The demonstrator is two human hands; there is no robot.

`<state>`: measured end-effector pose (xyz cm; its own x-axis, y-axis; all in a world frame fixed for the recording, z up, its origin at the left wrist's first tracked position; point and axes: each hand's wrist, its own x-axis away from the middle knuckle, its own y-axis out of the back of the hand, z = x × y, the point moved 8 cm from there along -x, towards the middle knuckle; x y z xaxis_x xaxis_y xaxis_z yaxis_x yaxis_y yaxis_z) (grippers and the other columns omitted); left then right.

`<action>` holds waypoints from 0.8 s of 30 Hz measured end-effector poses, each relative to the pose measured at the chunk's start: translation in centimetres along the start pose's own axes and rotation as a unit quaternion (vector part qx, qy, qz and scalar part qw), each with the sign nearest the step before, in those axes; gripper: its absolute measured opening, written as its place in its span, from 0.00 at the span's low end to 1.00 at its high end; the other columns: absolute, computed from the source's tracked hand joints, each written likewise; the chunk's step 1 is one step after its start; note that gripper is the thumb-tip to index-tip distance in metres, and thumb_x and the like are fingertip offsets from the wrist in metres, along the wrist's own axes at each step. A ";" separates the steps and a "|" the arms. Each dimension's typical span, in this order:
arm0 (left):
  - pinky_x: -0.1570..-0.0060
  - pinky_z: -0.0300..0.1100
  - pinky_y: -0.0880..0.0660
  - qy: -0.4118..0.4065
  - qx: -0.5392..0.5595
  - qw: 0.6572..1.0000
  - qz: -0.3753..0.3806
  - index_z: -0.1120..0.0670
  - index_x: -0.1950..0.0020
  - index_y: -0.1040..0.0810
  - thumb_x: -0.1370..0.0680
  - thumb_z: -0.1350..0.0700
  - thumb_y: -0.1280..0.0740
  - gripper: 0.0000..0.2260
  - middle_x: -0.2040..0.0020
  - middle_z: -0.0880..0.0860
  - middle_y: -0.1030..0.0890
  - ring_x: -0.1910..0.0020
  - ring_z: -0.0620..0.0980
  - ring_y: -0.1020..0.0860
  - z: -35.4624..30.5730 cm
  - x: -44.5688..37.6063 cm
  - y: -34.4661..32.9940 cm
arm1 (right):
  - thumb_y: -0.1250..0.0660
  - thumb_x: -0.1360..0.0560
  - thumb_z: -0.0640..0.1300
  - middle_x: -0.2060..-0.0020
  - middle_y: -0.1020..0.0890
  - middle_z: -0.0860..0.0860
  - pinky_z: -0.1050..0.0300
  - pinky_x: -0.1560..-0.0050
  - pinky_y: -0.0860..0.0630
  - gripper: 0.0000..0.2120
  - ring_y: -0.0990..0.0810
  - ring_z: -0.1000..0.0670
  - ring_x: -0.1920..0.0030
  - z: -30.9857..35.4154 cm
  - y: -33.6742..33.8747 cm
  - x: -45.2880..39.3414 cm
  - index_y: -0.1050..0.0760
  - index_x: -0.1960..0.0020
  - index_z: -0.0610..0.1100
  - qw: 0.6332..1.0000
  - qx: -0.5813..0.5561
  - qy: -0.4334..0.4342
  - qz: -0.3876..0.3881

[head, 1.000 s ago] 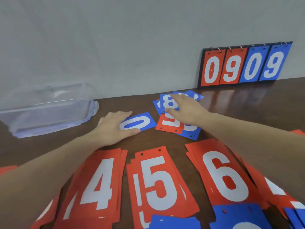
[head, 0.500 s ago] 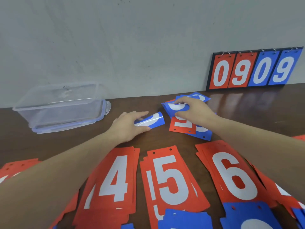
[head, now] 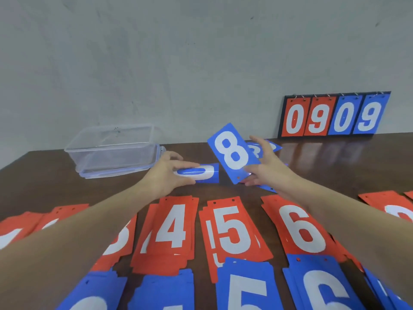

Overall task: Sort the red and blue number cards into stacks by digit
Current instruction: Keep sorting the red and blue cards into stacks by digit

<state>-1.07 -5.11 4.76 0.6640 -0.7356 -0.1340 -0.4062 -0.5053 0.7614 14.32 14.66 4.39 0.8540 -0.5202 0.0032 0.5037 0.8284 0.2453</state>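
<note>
1. Head view: your left hand [head: 166, 175] pinches one blue 0 card [head: 201, 173] lying low over the surface [head: 44, 175]; your right hand [head: 266, 168] pinches one blue 8 card [head: 232, 153], tilted up above the loose pile [head: 266, 148].
2. Nearest you, three red stacks read 4 [head: 171, 227], 5 [head: 232, 229] and 6 [head: 299, 231]; two blue stacks read 5 [head: 245, 289] and 6 [head: 321, 287].

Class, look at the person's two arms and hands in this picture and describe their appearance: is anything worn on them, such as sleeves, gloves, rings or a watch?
Both arms are bare from the frame's edge down to the wrist; no sleeve shows. The left hand and the right hand are ungloved. No ring, watch or bracelet can be seen on either, and there are no markings. The fingernails look short and unpainted, though the picture is too soft to be sure.
</note>
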 end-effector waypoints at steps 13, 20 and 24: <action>0.49 0.47 0.18 0.065 0.056 0.996 -0.019 0.37 0.34 0.31 0.27 0.61 0.25 0.30 0.37 0.47 0.25 0.45 0.50 0.20 1.2 8.7 5.5 | 0.36 0.19 0.50 0.54 0.15 0.51 0.50 0.54 0.19 0.06 0.16 0.51 0.58 3.3 -8.5 4.6 0.24 0.47 0.48 0.993 0.042 0.014 0.106; 0.55 0.45 0.17 0.157 0.266 0.945 -0.108 0.54 0.36 0.31 0.26 0.65 0.25 0.24 0.49 0.54 0.15 0.53 0.52 0.15 5.2 14.7 9.0 | 0.28 0.23 0.44 0.53 0.15 0.48 0.48 0.58 0.18 0.05 0.17 0.53 0.62 5.6 -14.6 5.5 0.23 0.48 0.46 0.986 0.081 0.056 0.134; 0.52 0.46 0.19 0.226 0.420 0.865 -0.154 0.57 0.42 0.25 0.23 0.61 0.27 0.13 0.48 0.57 0.14 0.50 0.54 0.15 8.5 19.1 9.9 | 0.26 0.24 0.45 0.53 0.14 0.48 0.55 0.64 0.18 0.12 0.14 0.50 0.61 6.3 -18.6 6.2 0.25 0.45 0.42 0.989 0.024 0.030 0.144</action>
<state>2.24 -28.04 4.34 0.9226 -0.3522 0.1571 -0.3533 -0.9352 -0.0218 9.49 -5.27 5.94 0.9683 -0.2487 0.0220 0.2320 0.9287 0.2893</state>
